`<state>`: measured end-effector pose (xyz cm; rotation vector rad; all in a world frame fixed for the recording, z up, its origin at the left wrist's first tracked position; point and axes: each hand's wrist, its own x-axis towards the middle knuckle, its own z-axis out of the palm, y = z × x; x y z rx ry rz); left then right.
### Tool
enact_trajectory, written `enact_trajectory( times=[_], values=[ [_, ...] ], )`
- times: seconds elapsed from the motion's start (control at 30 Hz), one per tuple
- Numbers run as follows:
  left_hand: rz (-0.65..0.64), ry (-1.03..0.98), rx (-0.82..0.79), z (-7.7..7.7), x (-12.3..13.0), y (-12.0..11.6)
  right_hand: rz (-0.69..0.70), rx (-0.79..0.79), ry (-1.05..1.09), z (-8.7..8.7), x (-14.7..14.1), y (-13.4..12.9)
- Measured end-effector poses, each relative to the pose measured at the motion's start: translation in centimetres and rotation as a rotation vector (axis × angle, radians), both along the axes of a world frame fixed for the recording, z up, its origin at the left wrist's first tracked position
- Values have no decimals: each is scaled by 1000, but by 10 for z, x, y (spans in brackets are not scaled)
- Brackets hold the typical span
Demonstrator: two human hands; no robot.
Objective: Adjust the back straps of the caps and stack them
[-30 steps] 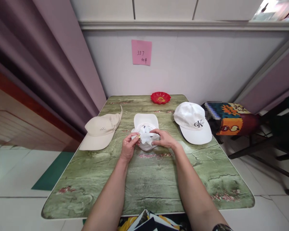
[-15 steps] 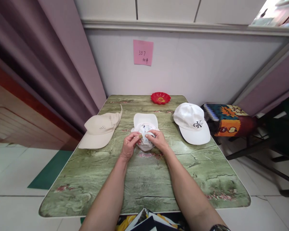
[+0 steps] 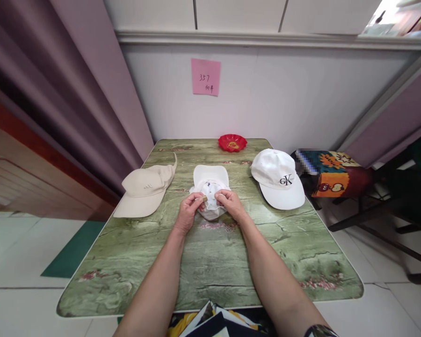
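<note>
A white cap (image 3: 211,174) lies in the middle of the table, its brim pointing away from me and its inside showing. My left hand (image 3: 190,209) pinches the cap's back strap at a small brownish-gold piece, perhaps a buckle. Across from it, my right hand (image 3: 230,203) is closed, thumb against fingers, on the other side of the cap's back opening; the strap between its fingertips is mostly hidden. To the left rests a beige cap (image 3: 143,189) with its strap end sticking up. A white cap with black letters (image 3: 278,178) sits to the right.
A red scalloped dish (image 3: 232,143) stands at the back of the green wood-patterned table (image 3: 210,262). On the wall is a pink note (image 3: 206,77). A stool with a colourful cover (image 3: 331,175) is beyond the right edge, and purple curtains (image 3: 126,93) hang at the left.
My right hand has shifted slightly right, away from the left, widening the gap between the fingertips over the cap. The left hand keeps its pinch. The view has shifted a little.
</note>
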<state>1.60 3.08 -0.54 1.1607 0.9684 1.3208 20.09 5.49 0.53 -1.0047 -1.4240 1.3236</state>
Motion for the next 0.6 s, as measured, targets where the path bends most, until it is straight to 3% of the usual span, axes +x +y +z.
enact_trajectory(
  times=[0.23,0.4,0.6],
  values=[
    [-9,7,-43,2,1,-1,-8,20,-44,3,0,0],
    [8,36,11,6,3,-3,-16,1,-49,2,0,0],
    [18,208,39,9,4,-5,-11,11,-49,2,0,0]
  ],
)
